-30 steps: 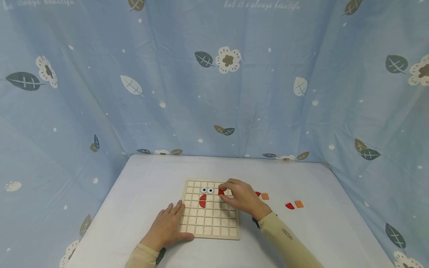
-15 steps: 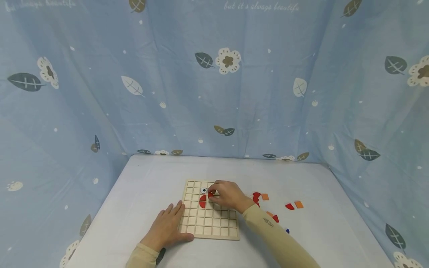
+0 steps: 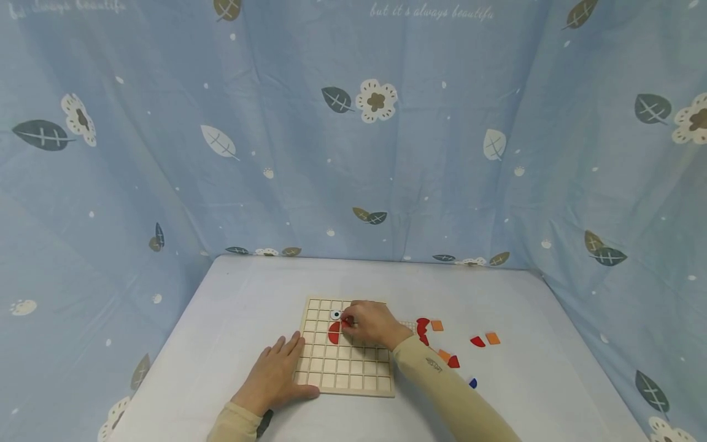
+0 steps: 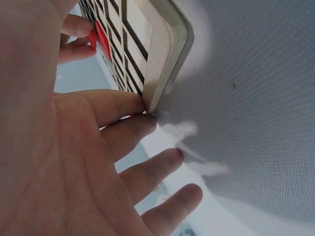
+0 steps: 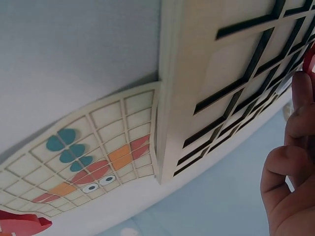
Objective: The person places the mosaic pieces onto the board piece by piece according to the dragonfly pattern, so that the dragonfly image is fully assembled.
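Note:
A wooden grid board lies on the white table. In its upper part sit a round eye piece and, just below, red pieces forming a half circle. My right hand is over the board and pinches a small red piece beside them, mostly hidden by the fingers. The second eye piece is covered by that hand. My left hand rests at the board's left edge with fingers extended; in the left wrist view its fingertips touch the corner of the frame.
Right of the board, partly under it, lies a printed pattern card. Loose red pieces, orange squares and a blue piece are scattered to the right. A blue patterned curtain surrounds the table.
My right hand has moved left across the board with the red piece, coming beside the red half circle and covering one eye piece. The left hand has stayed in place.

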The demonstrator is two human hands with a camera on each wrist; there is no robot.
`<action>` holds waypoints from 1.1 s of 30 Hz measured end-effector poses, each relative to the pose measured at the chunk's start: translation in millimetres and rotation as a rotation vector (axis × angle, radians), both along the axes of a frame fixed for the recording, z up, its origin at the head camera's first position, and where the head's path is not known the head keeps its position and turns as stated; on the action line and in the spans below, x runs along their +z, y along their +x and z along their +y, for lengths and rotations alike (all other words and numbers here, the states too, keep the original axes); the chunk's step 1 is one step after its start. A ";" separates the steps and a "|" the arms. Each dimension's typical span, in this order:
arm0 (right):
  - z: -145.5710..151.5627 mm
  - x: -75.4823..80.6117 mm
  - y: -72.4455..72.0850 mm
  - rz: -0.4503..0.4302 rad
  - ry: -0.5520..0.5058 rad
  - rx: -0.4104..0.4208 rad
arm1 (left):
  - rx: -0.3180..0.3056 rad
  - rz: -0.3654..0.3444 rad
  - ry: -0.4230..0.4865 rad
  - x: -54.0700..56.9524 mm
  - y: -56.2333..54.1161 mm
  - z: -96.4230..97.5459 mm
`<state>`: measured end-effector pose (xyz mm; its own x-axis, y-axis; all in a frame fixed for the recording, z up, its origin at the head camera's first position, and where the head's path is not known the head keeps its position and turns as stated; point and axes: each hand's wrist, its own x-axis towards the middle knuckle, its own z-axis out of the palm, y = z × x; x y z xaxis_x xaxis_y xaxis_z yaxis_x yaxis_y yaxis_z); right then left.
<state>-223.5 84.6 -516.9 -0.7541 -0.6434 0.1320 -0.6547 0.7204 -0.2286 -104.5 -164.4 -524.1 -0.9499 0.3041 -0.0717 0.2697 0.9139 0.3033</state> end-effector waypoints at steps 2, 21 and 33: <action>-0.7 0.4 0.2 -0.007 -0.001 0.002 | 0.000 -0.001 0.003 -0.1 0.2 0.6; -2.5 -0.4 -1.8 -0.044 0.010 0.007 | 0.010 -0.017 -0.008 1.1 0.2 1.9; 12.4 18.4 13.1 -0.061 -0.061 -0.047 | 0.009 -0.023 -0.011 1.8 -0.6 2.3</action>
